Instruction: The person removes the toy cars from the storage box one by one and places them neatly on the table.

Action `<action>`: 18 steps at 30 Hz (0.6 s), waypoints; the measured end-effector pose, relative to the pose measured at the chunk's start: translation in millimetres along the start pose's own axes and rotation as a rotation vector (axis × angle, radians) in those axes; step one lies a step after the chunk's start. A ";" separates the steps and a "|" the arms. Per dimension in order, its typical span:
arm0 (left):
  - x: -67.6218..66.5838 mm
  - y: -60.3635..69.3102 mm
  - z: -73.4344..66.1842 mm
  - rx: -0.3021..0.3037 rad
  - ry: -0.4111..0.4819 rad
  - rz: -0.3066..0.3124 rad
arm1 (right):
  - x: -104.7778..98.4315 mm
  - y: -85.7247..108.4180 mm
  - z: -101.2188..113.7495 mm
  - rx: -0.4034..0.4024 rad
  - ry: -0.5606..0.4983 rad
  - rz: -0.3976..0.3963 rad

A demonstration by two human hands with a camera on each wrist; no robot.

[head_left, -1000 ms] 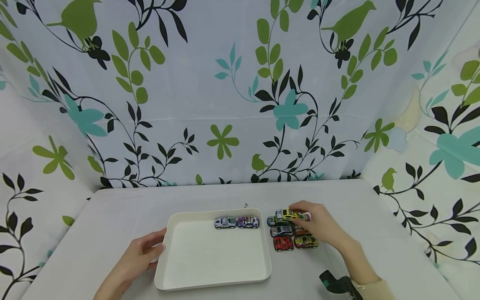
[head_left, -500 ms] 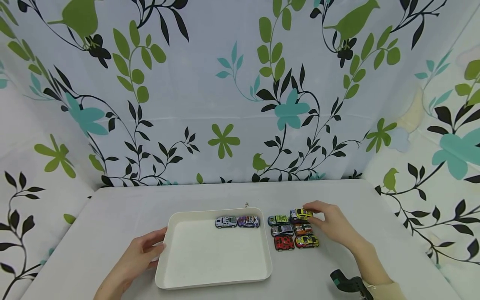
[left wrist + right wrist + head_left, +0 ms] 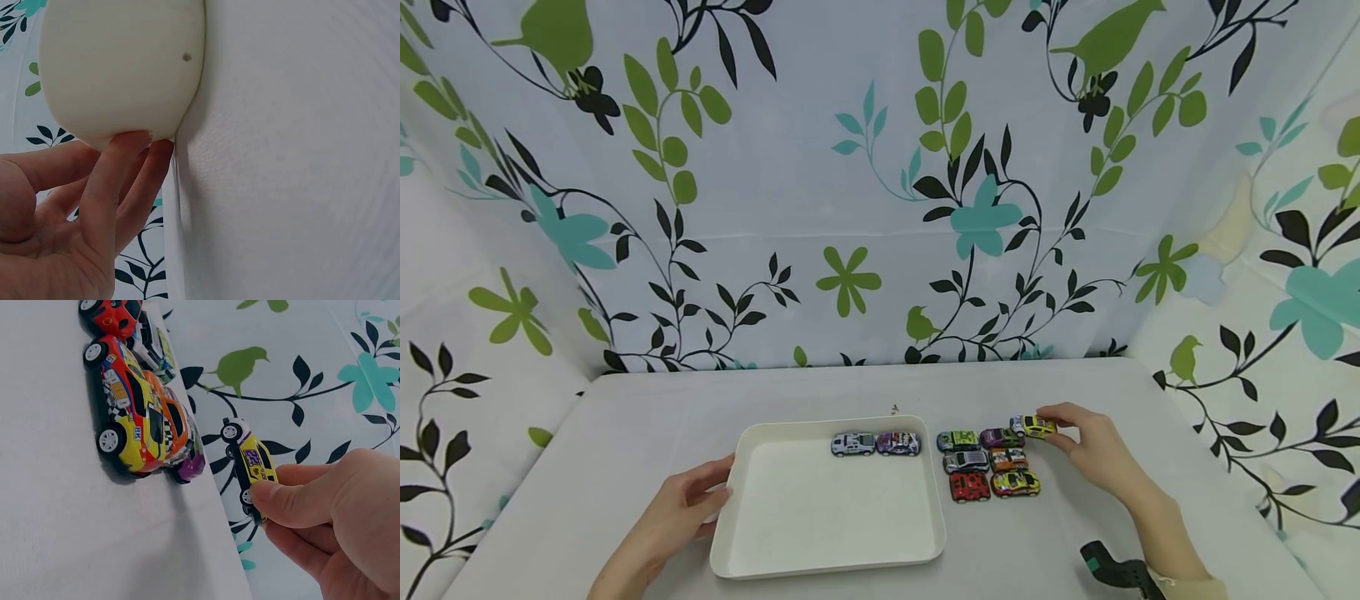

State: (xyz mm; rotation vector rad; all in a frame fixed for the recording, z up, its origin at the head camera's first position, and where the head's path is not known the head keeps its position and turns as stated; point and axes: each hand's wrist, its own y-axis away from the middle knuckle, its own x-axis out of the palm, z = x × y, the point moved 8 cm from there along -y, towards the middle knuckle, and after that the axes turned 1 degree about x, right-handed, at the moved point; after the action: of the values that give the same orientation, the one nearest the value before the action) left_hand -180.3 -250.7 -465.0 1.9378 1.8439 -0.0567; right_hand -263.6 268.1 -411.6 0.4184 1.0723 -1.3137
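My right hand [image 3: 1093,446] pinches a yellow toy car [image 3: 1032,427] between thumb and fingers, off to the right of the other cars. In the right wrist view, the held car [image 3: 253,469] shows a purple number on its side and appears raised off the table. A white tray [image 3: 827,562] has my left hand [image 3: 673,517] holding its left edge. Inside the tray, along its far side, stand a silver toy car [image 3: 853,444] and a purple one [image 3: 898,443]. The left wrist view shows fingertips against the tray's outer wall [image 3: 125,69].
Right of the tray, several toy cars stand in close rows, among them a red car [image 3: 970,487], a yellow-and-red car [image 3: 1016,483], an orange car [image 3: 1008,458] and a dark purple car [image 3: 1001,437]. A leaf-patterned curtain [image 3: 760,167] rises behind the white table [image 3: 655,417].
My right hand has moved the yellow car rightward, from over the back row to past its right end, uncovering the purple and orange cars. The left hand and tray stay put.
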 end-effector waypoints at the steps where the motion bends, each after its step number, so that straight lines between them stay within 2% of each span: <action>1: -0.2 -0.1 -0.1 0.000 -0.001 -0.001 | -0.9 0.1 -1.1 0.002 0.001 -0.002; 13: -0.1 -0.1 0.6 0.004 0.011 0.007 | -4.2 2.5 -18.2 0.051 0.020 0.008; 18: 0.2 -1.1 0.6 -0.012 0.012 0.004 | -3.5 3.2 -22.5 0.060 0.013 0.013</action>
State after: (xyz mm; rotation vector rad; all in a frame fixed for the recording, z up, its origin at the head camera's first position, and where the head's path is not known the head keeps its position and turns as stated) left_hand -181.2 -250.7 -466.0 1.9378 1.8437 -0.0325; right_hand -269.2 288.5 -420.8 0.4789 1.0411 -1.3359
